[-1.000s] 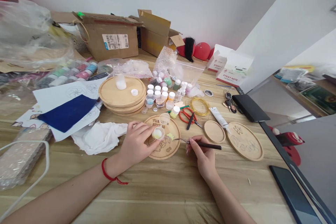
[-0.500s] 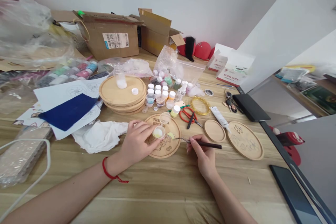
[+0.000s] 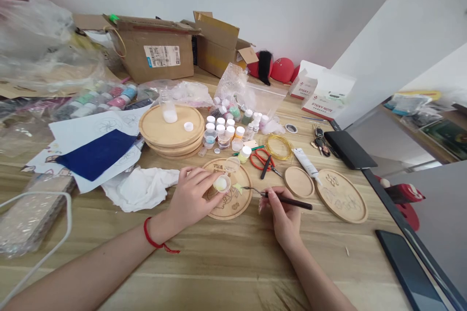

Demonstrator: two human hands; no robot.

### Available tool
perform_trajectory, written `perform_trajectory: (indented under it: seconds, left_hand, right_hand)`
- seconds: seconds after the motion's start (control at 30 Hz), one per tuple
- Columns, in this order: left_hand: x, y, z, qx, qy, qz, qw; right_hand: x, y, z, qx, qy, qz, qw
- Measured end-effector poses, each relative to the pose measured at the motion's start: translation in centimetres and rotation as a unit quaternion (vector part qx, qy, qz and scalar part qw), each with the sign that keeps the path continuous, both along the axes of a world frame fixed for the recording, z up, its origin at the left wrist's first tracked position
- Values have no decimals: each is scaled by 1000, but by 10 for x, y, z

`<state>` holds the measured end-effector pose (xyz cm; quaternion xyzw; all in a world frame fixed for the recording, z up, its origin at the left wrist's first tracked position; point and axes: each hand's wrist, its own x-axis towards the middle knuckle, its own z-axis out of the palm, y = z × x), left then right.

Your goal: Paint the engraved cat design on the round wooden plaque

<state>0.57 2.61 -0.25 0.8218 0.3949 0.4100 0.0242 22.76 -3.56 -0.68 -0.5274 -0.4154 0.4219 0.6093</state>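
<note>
My left hand [image 3: 197,194] holds a small clear plastic cup [image 3: 222,184] with pale yellow stuff in it, over a round wooden plate [image 3: 241,206]. Dark outlines and lettering mark that plate, and a pale yellow patch [image 3: 238,188] lies within the drawing. Between the thumb and fingers of my right hand [image 3: 282,211] is a palette knife [image 3: 292,200] with a dark handle. Its thin metal tip points left, close to the yellow patch; whether it touches the plate I cannot tell. Behind the cup, a clear lid [image 3: 232,165] rests on the plate.
Paint jars [image 3: 221,129], red-handled pliers [image 3: 260,158] and gold wire [image 3: 279,146] lie beyond the plate. To the right are a small wooden disc [image 3: 299,181], a white tube [image 3: 305,163] and another drawn plate [image 3: 341,195]. Stacked plates [image 3: 171,129] and crumpled tissue [image 3: 136,189] stand left.
The palette knife has shifted slightly right and its tip has lifted a little from the yellow patch. My left hand still holds the cup in nearly the same place.
</note>
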Motion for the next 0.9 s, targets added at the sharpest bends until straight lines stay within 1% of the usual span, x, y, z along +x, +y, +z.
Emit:
perform_trajectory:
  seconds: [0.1,0.2,0.3,0.43,0.53,0.6,0.7,0.9]
  left_hand:
    - [0,0,-1,7,-2,0,1000]
    - [0,1,-1,8,-1,-3,1000]
    - [0,0,1,5,11,-12,1000]
    - [-1,-1,2,6,24,-31,999]
    - [-2,-1,1,-6,28,-33,999]
    - [-2,-1,1,-15,29,-30,999]
    - [-1,-1,1,-19,28,-31,999]
    - [0,-1,3,-11,16,-31,999]
  right_hand:
    - [-5,-4,1,35,8,11,999]
    - [-10,-10,4,75,-8,54,996]
    - [-18,-15,8,98,-80,93,988]
    - [-26,-16,9,108,-205,103,967]
    - [-29,-16,7,126,-266,101,950]
    - [-30,-17,6,130,-267,93,950]
    - [-31,-17,7,124,-235,91,960]
    - [-35,-20,17,114,-183,97,972]
